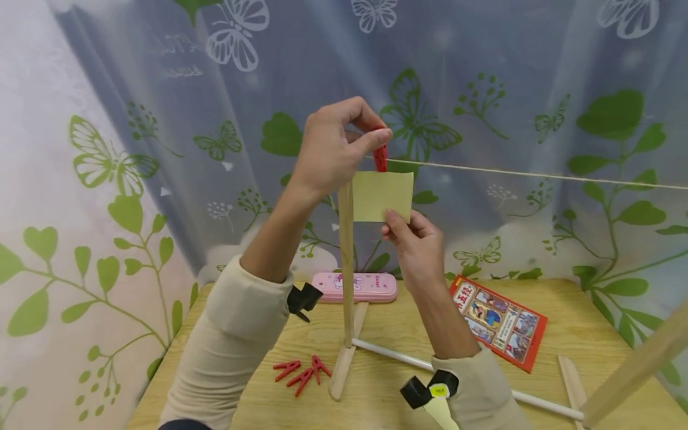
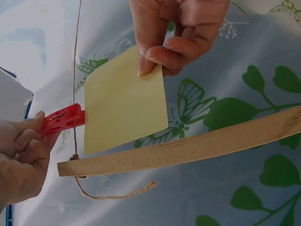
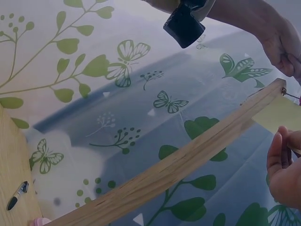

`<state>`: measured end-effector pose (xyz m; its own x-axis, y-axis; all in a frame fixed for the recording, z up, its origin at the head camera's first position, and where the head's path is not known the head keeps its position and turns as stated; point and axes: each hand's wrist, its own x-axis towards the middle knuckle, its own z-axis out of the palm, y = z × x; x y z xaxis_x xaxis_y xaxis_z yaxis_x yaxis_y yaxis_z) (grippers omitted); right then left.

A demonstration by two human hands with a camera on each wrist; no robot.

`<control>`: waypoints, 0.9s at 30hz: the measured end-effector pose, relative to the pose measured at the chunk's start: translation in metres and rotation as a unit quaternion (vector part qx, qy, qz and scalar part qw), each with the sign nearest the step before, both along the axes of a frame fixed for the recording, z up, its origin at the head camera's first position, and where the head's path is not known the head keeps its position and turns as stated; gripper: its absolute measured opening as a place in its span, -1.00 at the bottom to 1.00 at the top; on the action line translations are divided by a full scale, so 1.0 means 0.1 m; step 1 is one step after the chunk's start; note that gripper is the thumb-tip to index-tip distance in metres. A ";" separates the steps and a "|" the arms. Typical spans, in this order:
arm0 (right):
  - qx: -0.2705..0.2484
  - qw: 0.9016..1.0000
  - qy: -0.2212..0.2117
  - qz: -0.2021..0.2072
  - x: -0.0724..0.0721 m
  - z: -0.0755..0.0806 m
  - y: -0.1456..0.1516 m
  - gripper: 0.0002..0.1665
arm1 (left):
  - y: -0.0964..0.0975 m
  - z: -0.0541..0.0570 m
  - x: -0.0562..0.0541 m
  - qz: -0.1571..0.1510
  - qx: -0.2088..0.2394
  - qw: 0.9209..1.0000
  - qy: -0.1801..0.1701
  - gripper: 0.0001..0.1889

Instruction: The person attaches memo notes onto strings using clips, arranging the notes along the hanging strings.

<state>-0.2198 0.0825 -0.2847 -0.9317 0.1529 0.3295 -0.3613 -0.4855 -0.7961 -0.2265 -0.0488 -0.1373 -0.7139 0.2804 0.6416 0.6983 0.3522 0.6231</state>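
My left hand (image 1: pixel 335 146) pinches a red clothespin (image 1: pixel 380 156) between thumb and fingers at the string (image 1: pixel 484 169), near the top of the wooden post (image 1: pixel 346 269). Just below the string hangs a yellow paper sheet (image 1: pixel 381 194), its upper edge at the clothespin's tip. My right hand (image 1: pixel 421 251) pinches the lower right part of this sheet between thumb and fingers. In the left wrist view the clothespin (image 2: pixel 63 118) crosses the string beside its knot on the post, and the paper (image 2: pixel 124 101) spreads flat. The right wrist view catches only part of the paper (image 3: pixel 280 115).
Three loose red clothespins (image 1: pixel 302 377) lie on the table left of the post's foot. Behind stands a pink pencil case (image 1: pixel 376 288), with a red booklet (image 1: pixel 505 322) to the right. A white rod (image 1: pixel 395 353) joins the post to a second one (image 1: pixel 634 364).
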 end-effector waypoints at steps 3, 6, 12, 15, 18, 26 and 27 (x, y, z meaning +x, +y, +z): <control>-0.009 1.000 0.010 -0.005 0.02 0.01 0.00 -0.73 | 0.02 0.00 0.02 0.007 -0.025 1.000 -0.001 -0.88; -0.014 1.000 0.016 -0.004 0.03 0.01 -0.01 -0.73 | 0.03 0.00 0.03 0.025 -0.046 0.999 -0.006 -0.87; -0.019 1.000 0.013 -0.004 0.03 0.02 -0.02 -0.75 | 0.02 -0.04 0.02 0.050 -0.079 0.995 -0.026 -0.82; -0.018 1.000 0.012 -0.005 0.03 0.02 -0.02 -0.75 | 0.01 -0.06 0.02 0.049 -0.091 0.994 -0.031 -0.79; -0.018 1.000 0.012 -0.007 0.03 0.02 -0.02 -0.74 | 0.00 -0.06 0.02 0.048 -0.099 0.993 -0.033 -0.75; -0.017 0.999 0.027 -0.004 0.04 0.04 -0.03 -0.73 | -0.02 -0.07 0.04 0.045 -0.097 0.994 -0.030 -0.63; -0.017 0.999 0.030 -0.003 0.04 0.04 -0.03 -0.73 | -0.02 -0.07 0.04 0.044 -0.102 0.993 -0.030 -0.63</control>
<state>-0.2161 0.0800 -0.2808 -0.9094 0.1702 0.3796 -0.4109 -0.5105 -0.7554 -0.2224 -0.0504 -0.1443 -0.7759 0.3361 0.5339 0.6240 0.5330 0.5714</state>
